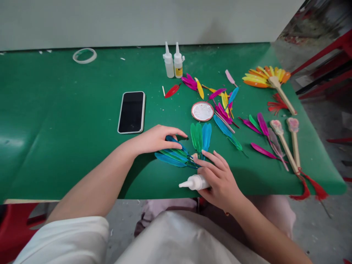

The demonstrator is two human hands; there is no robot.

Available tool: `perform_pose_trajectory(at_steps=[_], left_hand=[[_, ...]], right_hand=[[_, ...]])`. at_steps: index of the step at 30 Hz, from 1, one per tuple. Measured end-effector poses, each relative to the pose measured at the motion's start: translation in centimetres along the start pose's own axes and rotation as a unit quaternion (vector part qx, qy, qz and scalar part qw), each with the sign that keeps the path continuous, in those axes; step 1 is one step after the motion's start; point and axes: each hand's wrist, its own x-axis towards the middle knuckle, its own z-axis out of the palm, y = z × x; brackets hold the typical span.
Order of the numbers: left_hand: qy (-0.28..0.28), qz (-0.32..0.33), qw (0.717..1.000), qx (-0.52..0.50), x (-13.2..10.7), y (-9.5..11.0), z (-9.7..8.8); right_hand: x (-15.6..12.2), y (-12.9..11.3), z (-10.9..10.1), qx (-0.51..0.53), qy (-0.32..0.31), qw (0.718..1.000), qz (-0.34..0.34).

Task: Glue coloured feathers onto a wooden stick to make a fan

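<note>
1. Blue and green feathers, at the lower centre of the frame, spread leftward, their quills meeting beside the right fingertips. Likely fault: the spread could skew or overlap unevenly, should a finger drag one quill across its neighbours.
2. Upright feathers, one green group and one blue group, just above the same meeting point. A brush of the right knuckles could knock them out of line.
3. White bottle, lying nearly level, nozzle to the left, just below the quills. Any squeeze while the fingers work might let liquid escape onto the table.
4. Right hand, lower centre: curled about the bottle, index and middle fingers extended to the quills.
5. Left hand, centre: half open, arched over the leftward feathers, thumb and forefinger parted; whether it pinches one cannot be told.
6. Round dish, above centre, near the upright feathers.
</note>
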Motion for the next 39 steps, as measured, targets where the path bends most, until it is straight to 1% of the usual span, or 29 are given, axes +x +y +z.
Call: perform_pose_trajectory(at_steps=[3, 7, 13, 18, 22, 24, 25, 28, 30, 31, 33, 35, 36, 37, 39], left_hand=[[-0.016, 0.033, 0.999, 0.003, 0.2, 0.1, 0.4], [-0.026, 0.05, 0.998, 0.021, 0.3, 0.1, 0.7], [-0.026, 0.059, 0.997, 0.03, 0.4, 0.1, 0.7], [-0.027, 0.053, 0.998, 0.03, 0.4, 0.1, 0.7], [-0.025, 0.052, 0.998, 0.029, 0.4, 0.1, 0.8], [-0.026, 0.051, 0.998, 0.03, 0.4, 0.1, 0.7], [-0.026, 0.05, 0.998, 0.029, 0.4, 0.0, 0.7], [-0.027, 0.05, 0.998, 0.017, 0.4, -0.1, 0.7], [-0.006, 0.056, 0.998, 0.015, 0.3, -0.2, 0.8], [0.023, 0.064, 0.997, 0.026, 0.4, -0.2, 0.9], [0.108, 0.098, 0.987, 0.07, 0.4, -0.2, 1.2], [0.179, 0.146, 0.966, 0.119, 0.5, -0.2, 1.4], [0.196, 0.17, 0.956, 0.136, 0.5, -0.2, 1.5], [0.202, 0.188, 0.95, 0.147, 0.6, -0.2, 1.6], [0.198, 0.211, 0.942, 0.171, 0.5, 0.0, 1.7]], right_hand=[[0.1, 0.0, 0.0, -0.002, -0.004, 1.0, 0.0], [0.2, 0.0, 0.0, 0.0, -0.006, 1.0, -0.001], [0.2, 0.0, 0.0, -0.005, -0.012, 1.0, -0.005], [0.2, 0.1, 0.1, -0.02, -0.006, 1.0, -0.018], [0.2, 0.2, 0.0, -0.01, -0.009, 1.0, -0.013], [0.2, 0.2, -0.3, 0.018, 0.005, 1.0, -0.009], [0.1, 0.2, -0.4, 0.038, 0.022, 0.999, -0.005], [0.1, 0.4, -1.1, 0.115, 0.101, 0.988, 0.025], [0.0, 0.6, -1.4, 0.161, 0.146, 0.974, 0.064], [0.0, 0.7, -1.5, 0.181, 0.161, 0.967, 0.082], [-0.2, 0.9, -1.4, 0.216, 0.18, 0.954, 0.108], [-0.4, 1.0, -1.1, 0.237, 0.195, 0.945, 0.117], [-0.6, 1.1, -1.0, 0.239, 0.203, 0.942, 0.12], [-0.7, 1.3, -0.9, 0.236, 0.208, 0.941, 0.126], [-0.9, 1.7, -1.2, 0.213, 0.217, 0.941, 0.151]])
